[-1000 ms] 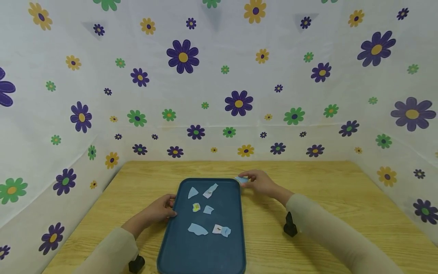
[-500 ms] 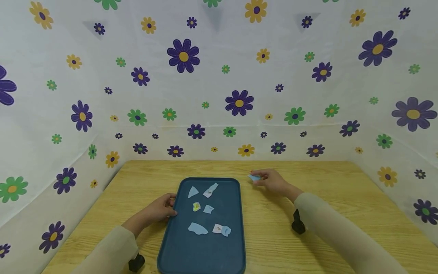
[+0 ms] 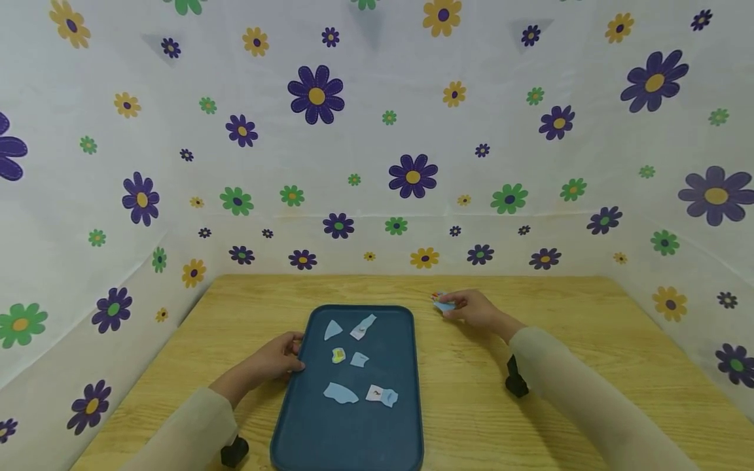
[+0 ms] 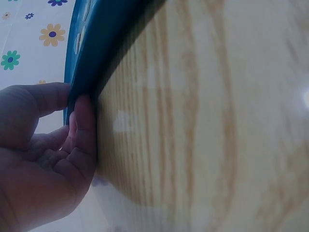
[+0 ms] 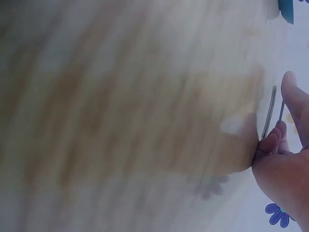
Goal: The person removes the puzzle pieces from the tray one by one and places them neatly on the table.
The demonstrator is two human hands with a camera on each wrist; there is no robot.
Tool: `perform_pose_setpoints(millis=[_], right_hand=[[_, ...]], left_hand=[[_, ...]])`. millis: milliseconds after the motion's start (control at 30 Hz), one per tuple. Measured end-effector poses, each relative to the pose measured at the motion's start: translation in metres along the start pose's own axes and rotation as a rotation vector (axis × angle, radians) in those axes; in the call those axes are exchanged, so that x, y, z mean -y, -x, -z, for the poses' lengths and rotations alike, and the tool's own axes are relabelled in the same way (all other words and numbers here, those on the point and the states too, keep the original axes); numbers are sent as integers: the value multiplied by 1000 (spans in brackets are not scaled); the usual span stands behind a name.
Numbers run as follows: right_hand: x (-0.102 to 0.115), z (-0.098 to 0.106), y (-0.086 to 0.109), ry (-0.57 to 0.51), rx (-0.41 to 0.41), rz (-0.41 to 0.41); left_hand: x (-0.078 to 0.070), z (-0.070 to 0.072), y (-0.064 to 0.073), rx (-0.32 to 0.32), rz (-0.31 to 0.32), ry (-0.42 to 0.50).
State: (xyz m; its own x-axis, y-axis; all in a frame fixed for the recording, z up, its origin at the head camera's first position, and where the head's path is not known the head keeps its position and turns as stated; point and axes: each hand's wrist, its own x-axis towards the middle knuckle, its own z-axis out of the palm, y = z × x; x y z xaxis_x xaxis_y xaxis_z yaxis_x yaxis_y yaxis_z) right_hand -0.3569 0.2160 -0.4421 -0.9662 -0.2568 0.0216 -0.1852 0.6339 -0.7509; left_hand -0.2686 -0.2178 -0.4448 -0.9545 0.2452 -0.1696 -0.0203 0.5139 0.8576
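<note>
In the head view a dark blue tray [image 3: 353, 435] lies on the table with several flat, irregular light-blue puzzle pieces [image 3: 340, 393] spread on it. One small puzzle piece [image 3: 338, 355] carries yellow print. My left hand [image 3: 272, 360] grips the tray's left rim, thumb on the edge and fingers against its side. To the right of the tray's far corner, my right hand [image 3: 476, 309] pinches a light-blue puzzle piece [image 3: 446, 306] low over the table. Red and yellow print [image 3: 436, 297] shows just behind that piece. The right wrist view shows a second thin flat piece [image 5: 270, 111] below the pinched one.
The wooden table [image 3: 530, 373] spreads on both sides of the tray. A white cloth [image 3: 377, 150] with printed flowers stands behind the table and along both sides. Each wrist wears a black device [image 3: 516, 377].
My right hand has moved right, from the tray's far right corner to over the table, carrying the light-blue puzzle piece. Red and yellow print now shows beside it. My left hand stays still.
</note>
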Motion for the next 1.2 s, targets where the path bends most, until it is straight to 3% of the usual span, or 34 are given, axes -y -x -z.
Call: perform_pose_setpoints(millis=[467,767,1200], right_hand=[[-6,-4,-5,72,-18,3],[-6,-4,-6,89,-15,4],[-4,-5,-7,108,-21,-47]], left_hand=[[2,-2,-2,-24,21,-2],[3,0,-1,6,15,18],[1,-1,-1,4,10,0]])
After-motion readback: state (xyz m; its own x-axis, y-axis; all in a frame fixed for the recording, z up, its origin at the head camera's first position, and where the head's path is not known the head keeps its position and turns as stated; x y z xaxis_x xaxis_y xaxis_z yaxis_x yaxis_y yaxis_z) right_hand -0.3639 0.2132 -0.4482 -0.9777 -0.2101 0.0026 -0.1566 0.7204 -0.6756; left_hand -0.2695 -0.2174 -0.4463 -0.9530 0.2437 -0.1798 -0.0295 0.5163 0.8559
